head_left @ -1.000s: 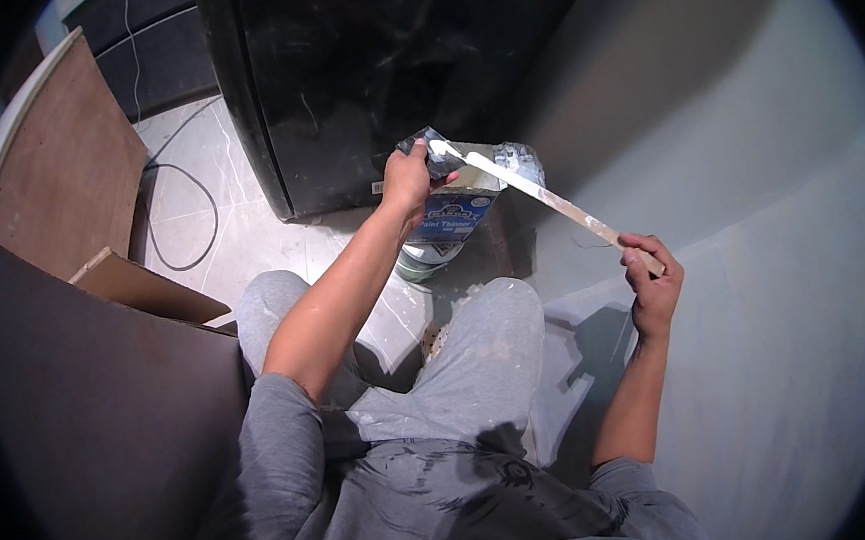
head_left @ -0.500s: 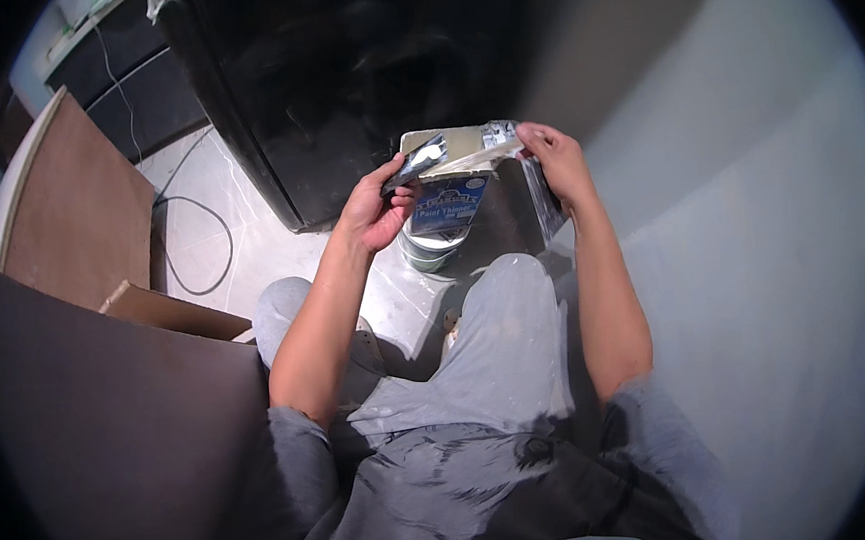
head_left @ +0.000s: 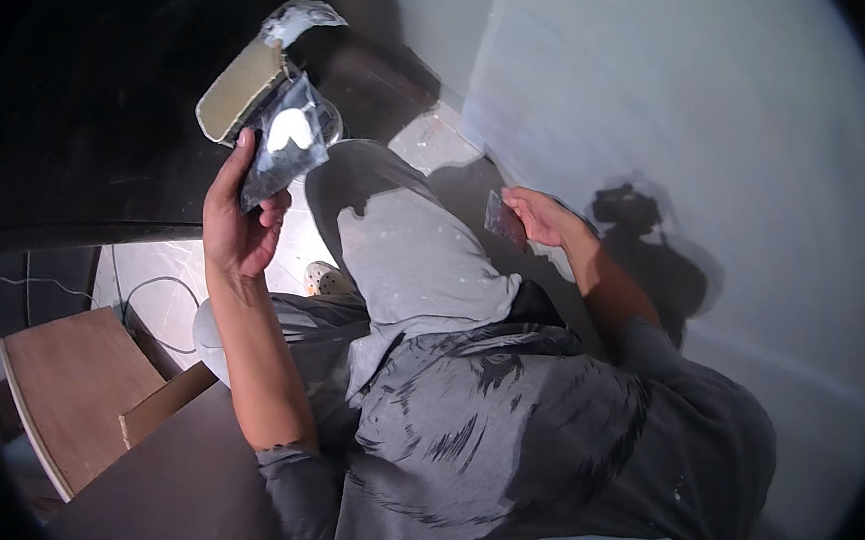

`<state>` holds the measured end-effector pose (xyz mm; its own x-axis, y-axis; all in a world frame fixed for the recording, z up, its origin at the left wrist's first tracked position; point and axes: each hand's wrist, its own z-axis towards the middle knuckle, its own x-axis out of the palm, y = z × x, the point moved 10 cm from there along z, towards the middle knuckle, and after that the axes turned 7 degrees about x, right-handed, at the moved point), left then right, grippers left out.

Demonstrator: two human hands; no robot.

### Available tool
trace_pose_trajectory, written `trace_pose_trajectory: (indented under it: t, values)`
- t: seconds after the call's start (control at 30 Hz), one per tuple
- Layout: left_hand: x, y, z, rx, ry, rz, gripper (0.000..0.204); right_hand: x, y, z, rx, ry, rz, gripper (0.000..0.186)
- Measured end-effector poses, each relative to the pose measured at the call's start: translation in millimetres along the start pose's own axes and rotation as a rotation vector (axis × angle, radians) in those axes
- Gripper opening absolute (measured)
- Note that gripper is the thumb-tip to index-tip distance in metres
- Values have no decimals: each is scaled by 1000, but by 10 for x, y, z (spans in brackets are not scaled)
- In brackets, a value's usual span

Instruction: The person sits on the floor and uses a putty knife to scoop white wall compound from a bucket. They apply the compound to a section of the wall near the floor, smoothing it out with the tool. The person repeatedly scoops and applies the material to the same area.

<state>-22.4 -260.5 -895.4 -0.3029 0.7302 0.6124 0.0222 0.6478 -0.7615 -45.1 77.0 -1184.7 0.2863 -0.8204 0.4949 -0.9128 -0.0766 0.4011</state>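
My left hand (head_left: 236,218) grips a dark, flat plastic-covered piece (head_left: 280,175) with a white smear of paste on it. Just behind it is the open-topped tin (head_left: 239,83), a crumpled silvery sheet (head_left: 300,18) at its far end; the tin’s lower part is mostly hidden. Low beside the wall, my right hand (head_left: 544,217) pinches a small translucent piece of plastic (head_left: 499,215). My legs (head_left: 411,251) lie between my hands, with a spotted shoe (head_left: 321,278) under the left arm.
A large black cabinet (head_left: 121,111) stands ahead. Curved plywood panels (head_left: 80,395) are at the lower left, near a grey cable (head_left: 167,278) on the tiled floor. A pale wall (head_left: 761,96) rises on my right, bearing my shadow.
My view has swung right. My right hand has left the tin and moved down toward the wall. The pale stick it held is out of sight. My left hand still holds the dark piece.
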Motion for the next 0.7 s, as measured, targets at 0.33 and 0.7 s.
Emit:
trace_pose_trajectory:
  t: [0.33, 0.7]
  values:
    - [292, 609, -299, -33, -93, 60, 25, -402, -143, -341, -212, -31, 324, 31]
    - [83, 793, -306, -124, -92, 158, 34, 74, -402, -260, -232, 93, 343, 24]
